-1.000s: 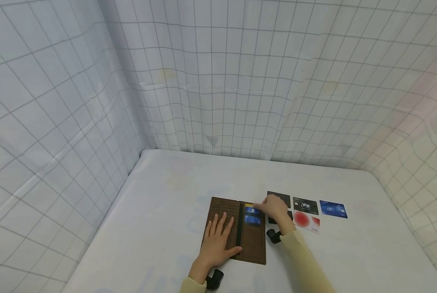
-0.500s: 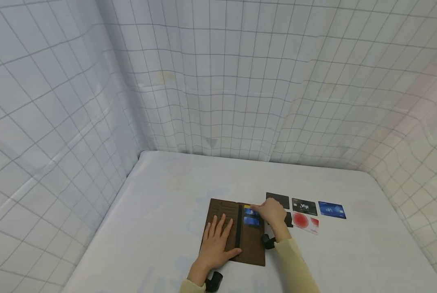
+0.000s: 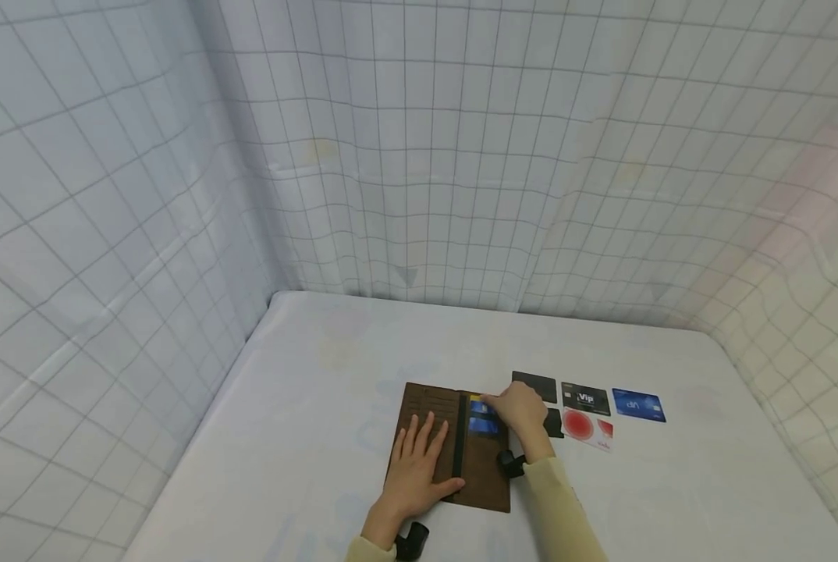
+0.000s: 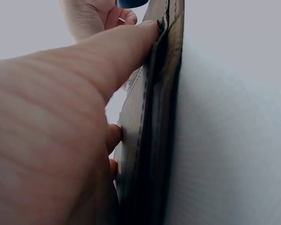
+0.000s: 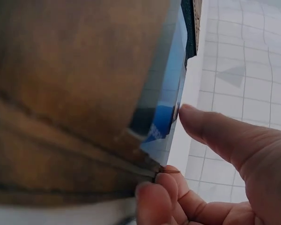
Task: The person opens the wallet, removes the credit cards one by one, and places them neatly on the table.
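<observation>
An open brown wallet (image 3: 485, 480) lies on the white table, a dark band running down its fold. My left hand (image 3: 415, 472) rests flat on its left half with fingers spread and the thumb reaching across the fold. In the right half's slots sit a yellow-and-blue card (image 3: 477, 406) and, below it, a blue card (image 3: 484, 425). At the upper right edge my right hand (image 3: 520, 407) holds the wallet, fingers curled at its edge. The right wrist view shows its thumb (image 5: 201, 124) touching the blue card surface. The fingertips' undersides are hidden.
Right of the wallet lie two black cards (image 3: 534, 385), the upper partly covered by my right hand. Beyond them are a black VIP card (image 3: 585, 398), a white card with a red circle (image 3: 587, 428) and a blue card (image 3: 638, 404). Gridded white curtains (image 3: 419, 156) enclose the table.
My right wrist and forearm have swung slightly left, while the thumb stays at the yellow-and-blue card. The left hand and the loose cards have not visibly moved.
</observation>
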The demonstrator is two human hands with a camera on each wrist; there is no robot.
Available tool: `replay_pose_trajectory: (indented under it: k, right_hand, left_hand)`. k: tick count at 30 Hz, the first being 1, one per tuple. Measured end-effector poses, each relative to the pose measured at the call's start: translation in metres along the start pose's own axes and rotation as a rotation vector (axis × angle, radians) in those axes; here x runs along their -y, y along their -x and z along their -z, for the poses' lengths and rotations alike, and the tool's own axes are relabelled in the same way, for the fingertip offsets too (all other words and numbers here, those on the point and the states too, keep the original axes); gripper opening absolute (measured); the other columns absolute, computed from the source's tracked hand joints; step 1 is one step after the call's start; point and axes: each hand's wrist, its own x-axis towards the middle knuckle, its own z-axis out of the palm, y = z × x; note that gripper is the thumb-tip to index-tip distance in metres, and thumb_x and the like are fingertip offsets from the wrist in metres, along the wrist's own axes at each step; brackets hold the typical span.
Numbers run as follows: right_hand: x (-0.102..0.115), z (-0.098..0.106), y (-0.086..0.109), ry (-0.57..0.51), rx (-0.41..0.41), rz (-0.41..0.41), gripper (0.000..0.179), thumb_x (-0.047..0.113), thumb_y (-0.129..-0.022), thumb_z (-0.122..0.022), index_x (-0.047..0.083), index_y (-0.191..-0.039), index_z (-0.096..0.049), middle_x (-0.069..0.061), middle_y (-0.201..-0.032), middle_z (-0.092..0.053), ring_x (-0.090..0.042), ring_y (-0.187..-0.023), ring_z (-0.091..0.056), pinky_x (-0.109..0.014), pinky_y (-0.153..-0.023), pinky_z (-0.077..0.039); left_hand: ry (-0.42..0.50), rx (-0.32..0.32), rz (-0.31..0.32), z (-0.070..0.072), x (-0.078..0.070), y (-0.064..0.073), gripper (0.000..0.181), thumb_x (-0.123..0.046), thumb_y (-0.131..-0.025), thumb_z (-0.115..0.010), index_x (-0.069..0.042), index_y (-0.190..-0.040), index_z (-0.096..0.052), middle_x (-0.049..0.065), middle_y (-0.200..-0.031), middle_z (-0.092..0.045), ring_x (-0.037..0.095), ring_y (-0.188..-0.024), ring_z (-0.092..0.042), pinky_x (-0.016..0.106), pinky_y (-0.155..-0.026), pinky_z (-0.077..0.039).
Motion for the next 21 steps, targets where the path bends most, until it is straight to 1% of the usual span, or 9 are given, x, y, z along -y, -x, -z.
replay_pose_trajectory:
  k: [5,10,13,17,21]
  right_hand:
    - [-0.003,0.004,0.000,-0.018,0.046,0.045,0.045,0.046,-0.080,-0.071,0.009,-0.055,-0.064,0.000,-0.050,-0.049,-0.016,-0.046,-0.046,-0.027,-0.040,-0.034]
    - [-0.005,0.006,-0.004,-0.023,0.089,0.079,0.051,0.047,-0.081,-0.071,0.014,-0.047,-0.051,0.004,-0.045,-0.041,-0.012,-0.043,-0.041,-0.025,-0.040,-0.030]
    - [-0.008,0.007,-0.009,-0.017,0.111,0.078,0.052,0.049,-0.080,-0.071,0.014,-0.048,-0.049,0.004,-0.048,-0.042,-0.012,-0.045,-0.040,-0.024,-0.041,-0.029]
    - [-0.012,0.008,-0.015,-0.010,0.131,0.085,0.048,0.050,-0.079,-0.072,0.012,-0.055,-0.057,0.001,-0.056,-0.050,-0.014,-0.051,-0.044,-0.026,-0.044,-0.034]
    - [-0.013,0.010,-0.021,-0.017,0.164,0.085,0.048,0.050,-0.078,-0.073,0.010,-0.056,-0.056,-0.001,-0.060,-0.052,-0.016,-0.055,-0.045,-0.029,-0.047,-0.037]
  left_hand:
    - [-0.023,0.034,0.025,0.002,-0.002,0.000,0.088,-0.057,-0.084,-0.061,-0.008,-0.149,-0.029,0.019,-0.154,-0.018,0.041,-0.140,-0.009,0.057,-0.109,-0.009]
    - [-0.013,0.035,0.016,0.005,-0.003,0.000,0.087,-0.055,-0.085,-0.062,-0.006,-0.149,-0.030,0.020,-0.153,-0.019,0.042,-0.139,-0.010,0.059,-0.108,-0.011]
    - [-0.003,0.027,0.009,0.005,-0.004,0.000,0.087,-0.056,-0.085,-0.061,-0.005,-0.148,-0.031,0.021,-0.153,-0.019,0.043,-0.139,-0.011,0.059,-0.108,-0.011]
    - [-0.001,0.006,0.000,0.003,-0.004,0.000,0.087,-0.056,-0.084,-0.061,-0.005,-0.148,-0.032,0.022,-0.152,-0.021,0.044,-0.139,-0.012,0.060,-0.108,-0.011]
    - [-0.010,0.031,0.025,0.003,-0.004,-0.001,0.088,-0.056,-0.083,-0.062,-0.006,-0.149,-0.031,0.020,-0.154,-0.019,0.042,-0.140,-0.009,0.058,-0.109,-0.009]
